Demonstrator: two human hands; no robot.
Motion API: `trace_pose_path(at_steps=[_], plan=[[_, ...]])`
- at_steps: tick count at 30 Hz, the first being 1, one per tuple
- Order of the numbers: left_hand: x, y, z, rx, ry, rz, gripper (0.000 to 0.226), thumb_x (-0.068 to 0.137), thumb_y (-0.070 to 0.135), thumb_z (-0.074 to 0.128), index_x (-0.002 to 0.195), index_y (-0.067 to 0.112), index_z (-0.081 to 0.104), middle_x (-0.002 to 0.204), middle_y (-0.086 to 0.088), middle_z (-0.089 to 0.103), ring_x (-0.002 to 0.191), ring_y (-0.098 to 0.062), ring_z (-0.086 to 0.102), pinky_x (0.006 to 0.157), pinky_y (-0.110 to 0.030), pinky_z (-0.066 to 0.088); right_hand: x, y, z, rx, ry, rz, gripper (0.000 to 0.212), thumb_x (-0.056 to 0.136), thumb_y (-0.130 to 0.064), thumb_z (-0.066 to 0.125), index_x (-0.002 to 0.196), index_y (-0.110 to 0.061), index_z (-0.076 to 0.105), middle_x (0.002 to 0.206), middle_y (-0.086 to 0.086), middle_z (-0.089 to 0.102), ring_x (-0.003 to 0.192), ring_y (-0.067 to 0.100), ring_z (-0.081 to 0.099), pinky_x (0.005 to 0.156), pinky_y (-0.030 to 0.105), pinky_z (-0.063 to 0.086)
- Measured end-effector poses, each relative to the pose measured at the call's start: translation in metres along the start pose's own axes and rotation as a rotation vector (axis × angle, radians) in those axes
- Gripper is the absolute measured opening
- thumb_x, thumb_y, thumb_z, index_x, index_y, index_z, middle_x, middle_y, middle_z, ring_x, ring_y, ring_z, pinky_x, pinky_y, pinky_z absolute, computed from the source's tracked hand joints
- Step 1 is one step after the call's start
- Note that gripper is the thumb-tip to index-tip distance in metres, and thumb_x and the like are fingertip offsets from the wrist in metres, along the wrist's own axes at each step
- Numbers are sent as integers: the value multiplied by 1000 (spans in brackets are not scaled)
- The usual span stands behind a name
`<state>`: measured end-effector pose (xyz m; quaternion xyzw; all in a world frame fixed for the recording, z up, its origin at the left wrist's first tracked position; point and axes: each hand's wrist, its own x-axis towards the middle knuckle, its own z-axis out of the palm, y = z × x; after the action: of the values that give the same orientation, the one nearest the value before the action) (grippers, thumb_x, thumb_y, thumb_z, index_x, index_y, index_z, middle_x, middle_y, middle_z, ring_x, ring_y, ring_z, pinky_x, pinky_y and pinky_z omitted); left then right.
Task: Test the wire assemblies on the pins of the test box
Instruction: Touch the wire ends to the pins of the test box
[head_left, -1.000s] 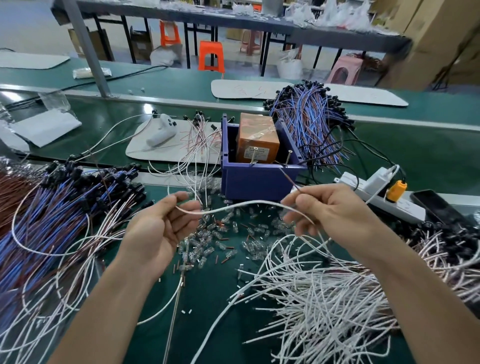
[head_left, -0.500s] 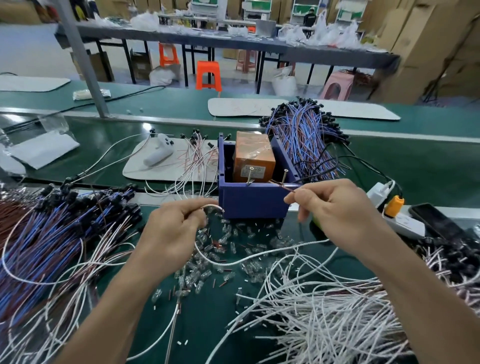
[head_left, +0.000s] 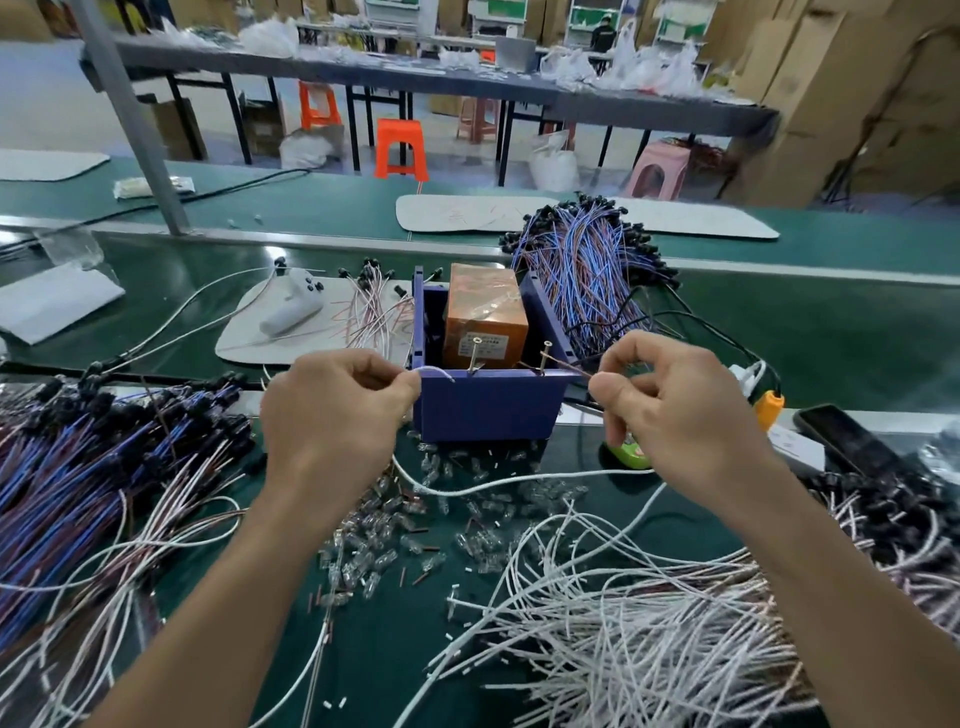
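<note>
The blue test box (head_left: 488, 405) sits on the green bench (head_left: 384, 639) ahead, and your left hand (head_left: 337, 415) and right hand (head_left: 680, 415) hold one white wire assembly (head_left: 519, 483) at its front wall, each pinching an end while the slack droops below. Steady both wrists and lay the white end on the left pin (head_left: 475, 358) and the brown end on the right pin (head_left: 545, 358) together; whether either touches, the view does not show.
</note>
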<state>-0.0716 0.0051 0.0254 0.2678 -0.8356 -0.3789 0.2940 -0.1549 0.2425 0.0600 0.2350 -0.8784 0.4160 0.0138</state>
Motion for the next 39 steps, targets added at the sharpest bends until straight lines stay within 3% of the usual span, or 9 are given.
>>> trace_pose_path(at_steps=[4,7,11,15,19,22,26,34,39], plan=[[9,10,13,29,-15,6,23,81,41,83,61,33,73,55,18,67,58,-4,66,67,-31,58,5,6,-11,-13,23,-4,19,89,-21,76,72,-25,69,59,-7,71,41,6,52,47,21,43],[11,13,20,52,-21,7,18,81,39,82,65,31,77,59,14,69,65,-14,68,73,-38,59,8,11,-21,-22,46,0,17,82,-22,82,69,-29,74,58,-9,71,40,2,54,45,13,41],[12,13,27,46,-6,32,19,82,36,82,64,33,76,58,15,68,62,-11,67,67,-35,58,11,17,-29,-49,56,7,17,81,-24,81,73,-37,74,60,-11,71,48,2,61,48,13,45],[17,8,31,27,11,-2,21,81,38,82,61,32,75,52,18,66,58,-6,65,60,-24,50,13,19,-29,-3,24,26,22,87,-17,73,74,-34,73,62,-8,72,42,1,54,45,10,38],[19,4,32,26,29,-12,22,80,41,82,61,33,74,55,26,64,53,0,62,54,-19,42,15,15,-31,31,6,43,26,90,-12,70,73,-31,73,63,-5,73,38,6,52,41,16,41],[19,2,33,19,27,-31,22,80,41,83,62,33,74,55,29,63,53,1,61,53,-19,41,17,12,-31,50,3,46,27,91,-9,69,72,-28,72,63,-2,73,38,13,52,39,16,40],[19,2,34,-12,13,-54,22,80,40,83,62,33,73,57,28,65,55,-2,64,59,-26,54,14,12,-31,57,6,44,27,92,-10,69,72,-29,71,62,-3,73,38,13,52,39,17,40],[22,2,40,-46,23,-62,25,79,39,83,59,34,70,56,28,64,54,-4,63,54,-23,46,14,16,-31,46,-1,58,26,92,-11,69,71,-26,72,61,-3,72,38,12,51,42,20,42],[25,1,41,-38,35,-77,25,79,39,84,58,34,70,56,28,64,54,-6,63,55,-23,47,15,16,-27,20,-10,68,26,92,-13,70,67,-23,70,59,-5,71,39,5,50,44,12,38]])
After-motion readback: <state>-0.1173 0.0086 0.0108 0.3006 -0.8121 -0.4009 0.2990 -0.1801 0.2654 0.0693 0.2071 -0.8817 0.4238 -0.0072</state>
